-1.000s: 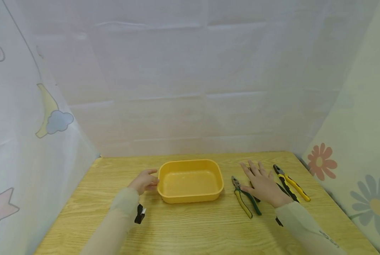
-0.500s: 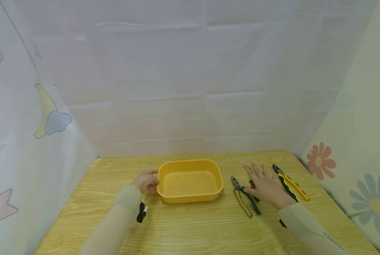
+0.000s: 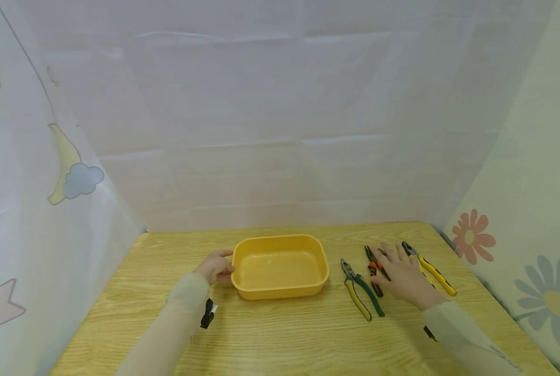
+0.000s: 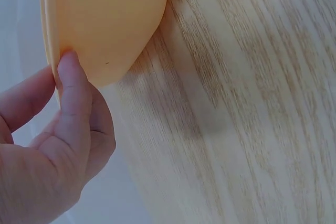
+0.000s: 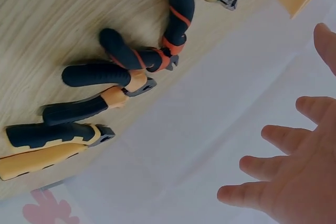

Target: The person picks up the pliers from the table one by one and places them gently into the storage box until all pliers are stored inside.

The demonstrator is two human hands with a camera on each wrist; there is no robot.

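Basin (image 3: pixel 280 274) near table's (image 3: pixel 280 339) back edge, long axis along it, left end pinched by left hand (image 3: pixel 216 267). Partly hidden behind wide-spread right hand (image 3: pixel 406 279): red-banded black pliers (image 5: pixel 172 44), tips toward that edge.

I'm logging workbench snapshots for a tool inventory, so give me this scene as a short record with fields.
Surface: wood-grain table
Tool 1: green-and-yellow pliers, nearest the tray
Tool 2: black-and-orange pliers
Tool 3: black pliers with pale orange collars, mostly covered in the head view
Tool 4: black-and-yellow pliers, farthest from the tray
Container: yellow tray, left of all the pliers in the head view
Left hand: pinches the tray's rim
Right hand: fingers spread, holding nothing
Backdrop: pale sheet
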